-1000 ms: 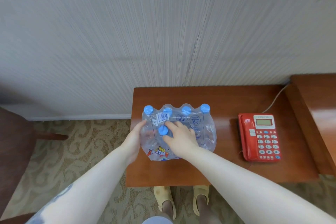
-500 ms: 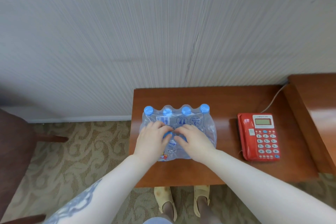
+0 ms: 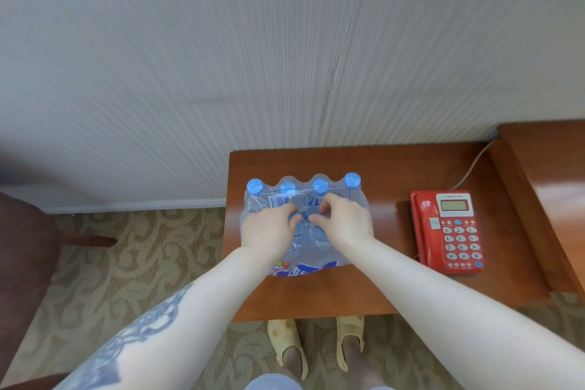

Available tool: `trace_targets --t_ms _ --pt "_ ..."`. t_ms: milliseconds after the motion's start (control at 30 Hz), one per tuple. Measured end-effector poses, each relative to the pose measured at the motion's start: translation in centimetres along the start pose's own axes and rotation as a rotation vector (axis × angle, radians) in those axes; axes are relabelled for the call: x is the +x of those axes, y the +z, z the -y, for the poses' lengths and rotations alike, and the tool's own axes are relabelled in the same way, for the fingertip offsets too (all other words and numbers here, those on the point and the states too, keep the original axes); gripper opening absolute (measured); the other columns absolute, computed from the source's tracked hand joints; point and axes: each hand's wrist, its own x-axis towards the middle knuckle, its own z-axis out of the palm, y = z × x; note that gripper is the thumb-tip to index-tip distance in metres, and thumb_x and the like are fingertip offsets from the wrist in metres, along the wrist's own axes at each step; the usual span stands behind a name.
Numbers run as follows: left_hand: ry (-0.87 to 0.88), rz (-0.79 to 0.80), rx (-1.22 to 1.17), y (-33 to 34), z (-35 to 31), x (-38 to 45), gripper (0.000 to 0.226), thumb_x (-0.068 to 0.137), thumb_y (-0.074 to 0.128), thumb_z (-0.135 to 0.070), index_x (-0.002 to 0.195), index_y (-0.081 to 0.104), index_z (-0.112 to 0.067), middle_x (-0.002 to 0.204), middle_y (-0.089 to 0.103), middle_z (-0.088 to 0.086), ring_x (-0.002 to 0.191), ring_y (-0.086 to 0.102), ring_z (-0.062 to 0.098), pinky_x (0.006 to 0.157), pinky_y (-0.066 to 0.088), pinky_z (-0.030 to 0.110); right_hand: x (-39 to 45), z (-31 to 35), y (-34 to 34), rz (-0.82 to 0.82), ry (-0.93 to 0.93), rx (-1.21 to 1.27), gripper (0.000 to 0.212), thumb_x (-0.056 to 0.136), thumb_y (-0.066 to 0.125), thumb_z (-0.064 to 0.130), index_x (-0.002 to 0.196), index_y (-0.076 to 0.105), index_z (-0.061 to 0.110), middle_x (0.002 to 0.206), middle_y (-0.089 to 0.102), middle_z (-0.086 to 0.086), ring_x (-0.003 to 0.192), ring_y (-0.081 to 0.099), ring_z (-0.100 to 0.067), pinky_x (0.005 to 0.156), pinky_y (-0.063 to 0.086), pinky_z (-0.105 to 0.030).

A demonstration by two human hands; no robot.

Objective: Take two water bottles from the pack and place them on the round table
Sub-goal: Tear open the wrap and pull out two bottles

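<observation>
A shrink-wrapped pack of water bottles (image 3: 304,250) with blue caps stands on the left half of a brown wooden side table (image 3: 389,174). Several caps show along its far edge. My left hand (image 3: 267,231) and my right hand (image 3: 343,220) both rest on top of the pack, fingers pinching the clear plastic wrap near its middle, around a blue cap (image 3: 296,217) partly hidden between them. No round table is in view.
A red push-button telephone (image 3: 449,231) lies on the table's right side, its cord running to the wall. A higher wooden surface (image 3: 550,174) adjoins on the right. A dark chair (image 3: 25,247) stands at the left on patterned carpet. My slippered feet are below the table edge.
My left hand moved from the pack's left side onto its top. Both hands have drawn together and now pinch the wrap at the middle, slightly farther back.
</observation>
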Motion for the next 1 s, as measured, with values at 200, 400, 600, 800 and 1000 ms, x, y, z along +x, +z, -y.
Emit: trace_targets --t_ms 200,400,600,800,1000 --pt "-0.023 -0.023 -0.034 0.3 0.3 -0.6 0.039 0.095 0.047 -0.046 0.126 0.064 -0.031 0.081 0.076 0.0 0.08 0.071 0.021 0.062 0.047 0.03 -1.1 0.9 1.1 -0.141 0.164 0.138 0.025 0.092 0.059 0.04 0.079 0.056 0.019 0.078 0.066 0.003 0.069 0.058 -0.019 0.072 0.044 -0.035" --pt "-0.101 -0.052 -0.111 1.3 0.6 -1.1 0.041 0.082 0.062 -0.039 0.123 0.065 -0.036 0.096 0.077 -0.005 0.093 0.07 0.021 0.063 0.044 0.027 -1.9 0.0 1.3 -0.097 0.141 0.205 0.019 0.076 0.072 0.026 0.087 0.057 0.022 0.089 0.064 0.007 0.08 0.058 -0.018 0.07 0.042 -0.03" --pt "-0.091 -0.025 -0.172 1.7 0.8 -0.9 0.044 0.082 0.072 -0.043 0.123 0.062 -0.03 0.103 0.076 -0.005 0.096 0.07 0.021 0.064 0.044 0.029 -2.0 -1.1 1.7 -0.026 0.013 0.181 0.029 0.079 0.078 0.024 0.1 0.06 0.016 0.107 0.057 0.001 0.094 0.059 -0.023 0.08 0.048 -0.035" --pt "0.126 0.01 0.004 0.5 1.2 -0.2 0.038 0.091 0.06 -0.046 0.113 0.057 -0.014 0.09 0.075 0.006 0.085 0.069 0.03 0.064 0.047 0.037 -1.7 -0.4 -0.1 0.051 -0.162 -0.17 0.036 0.092 0.063 0.035 0.114 0.052 0.009 0.116 0.054 -0.009 0.095 0.06 -0.028 0.08 0.05 -0.036" --pt "0.313 -0.424 -0.089 -2.8 1.1 -1.2 0.041 0.083 0.076 -0.04 0.101 0.067 -0.005 0.065 0.071 0.01 0.061 0.064 0.037 0.058 0.038 0.033 -3.2 0.4 -4.6 -0.198 -0.32 -0.007 0.038 0.088 0.066 0.039 0.1 0.056 0.004 0.101 0.057 -0.009 0.085 0.057 -0.026 0.07 0.046 -0.036"
